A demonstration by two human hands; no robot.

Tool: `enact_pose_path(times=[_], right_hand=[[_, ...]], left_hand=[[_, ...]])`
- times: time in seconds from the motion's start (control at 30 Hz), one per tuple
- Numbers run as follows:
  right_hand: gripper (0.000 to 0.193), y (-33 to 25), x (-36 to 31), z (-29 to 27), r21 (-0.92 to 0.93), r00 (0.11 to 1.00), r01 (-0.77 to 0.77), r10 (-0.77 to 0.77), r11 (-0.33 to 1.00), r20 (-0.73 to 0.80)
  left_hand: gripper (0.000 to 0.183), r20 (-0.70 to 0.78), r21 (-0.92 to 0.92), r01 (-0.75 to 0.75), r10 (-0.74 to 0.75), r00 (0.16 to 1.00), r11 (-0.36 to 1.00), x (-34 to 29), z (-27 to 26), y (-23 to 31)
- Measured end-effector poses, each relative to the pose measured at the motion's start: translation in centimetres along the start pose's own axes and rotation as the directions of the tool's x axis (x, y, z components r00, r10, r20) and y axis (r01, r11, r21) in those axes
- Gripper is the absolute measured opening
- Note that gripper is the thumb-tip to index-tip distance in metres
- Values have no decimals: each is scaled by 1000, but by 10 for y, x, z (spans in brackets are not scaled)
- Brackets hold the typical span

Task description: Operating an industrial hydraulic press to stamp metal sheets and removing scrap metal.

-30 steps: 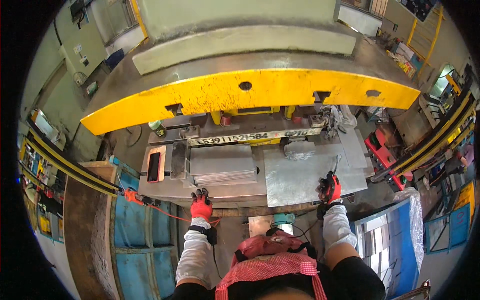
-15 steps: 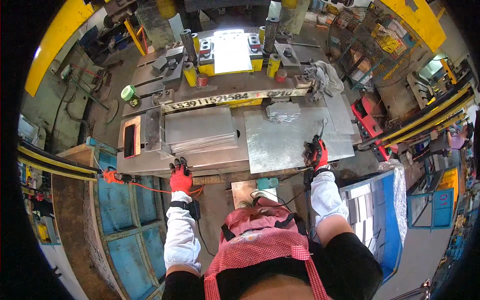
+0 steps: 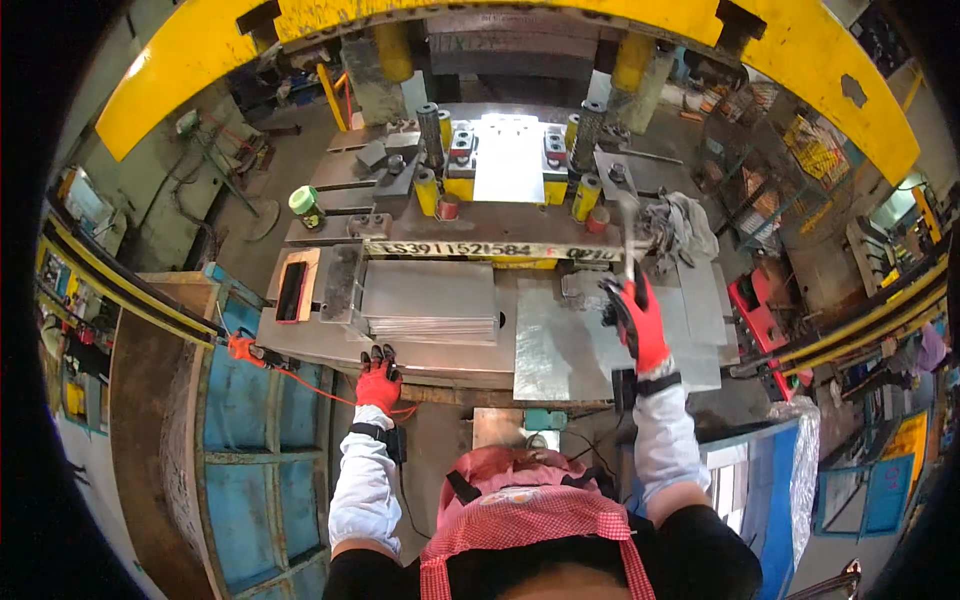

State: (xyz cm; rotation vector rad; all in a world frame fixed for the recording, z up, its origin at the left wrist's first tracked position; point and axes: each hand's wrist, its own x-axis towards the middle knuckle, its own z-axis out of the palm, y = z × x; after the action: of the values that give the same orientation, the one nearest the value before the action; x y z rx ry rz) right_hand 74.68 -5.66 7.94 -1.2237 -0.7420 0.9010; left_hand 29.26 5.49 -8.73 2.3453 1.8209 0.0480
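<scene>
Red-gloved right hand (image 3: pixel 636 322) sits right of centre, fingers curled on what I take for a thin grey rod's lower end, the rod (image 3: pixel 627 240) running upward, while my left hand (image 3: pixel 377 380) rests loosely open, empty, lower left on the steel table edge (image 3: pixel 440 366).

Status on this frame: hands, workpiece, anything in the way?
Left hand resting on the press table's front edge, holding nothing. Right hand raised, gripping a metal rod. Sheet stack untouched. Rag lies beside the rod.

Metal-stamping workshop, yellow press frame (image 3: pixel 200 60), die set (image 3: pixel 508 160), stacked steel sheets (image 3: pixel 430 305), oily steel worktable (image 3: pixel 310 340)
</scene>
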Motion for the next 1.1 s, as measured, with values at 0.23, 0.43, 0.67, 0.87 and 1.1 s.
enact_pose_path(times=[0.23,0.43,0.67,0.87,1.1], right_hand=[[14,-56,171,95,-5,879,-1,4,1000,477],[14,-41,186,93,11,879,155,-143,988,456],[46,-34,12,-12,78,968,-19,-1,997,250],[47,21,-61,-77,121,930,-360,346,925,121],[16,64,-29,-74,7,921,-390,389,921,13]], left_hand=[[57,-51,-219,142,-156,986,965,0,-58,76],[40,24,-932,35,-35,999,360,57,-114,181],[41,33,-708,329,436,899,-625,140,-109,247],[38,-85,-754,160,335,938,-638,184,-119,292],[29,19,-569,216,249,968,-794,227,-103,302]])
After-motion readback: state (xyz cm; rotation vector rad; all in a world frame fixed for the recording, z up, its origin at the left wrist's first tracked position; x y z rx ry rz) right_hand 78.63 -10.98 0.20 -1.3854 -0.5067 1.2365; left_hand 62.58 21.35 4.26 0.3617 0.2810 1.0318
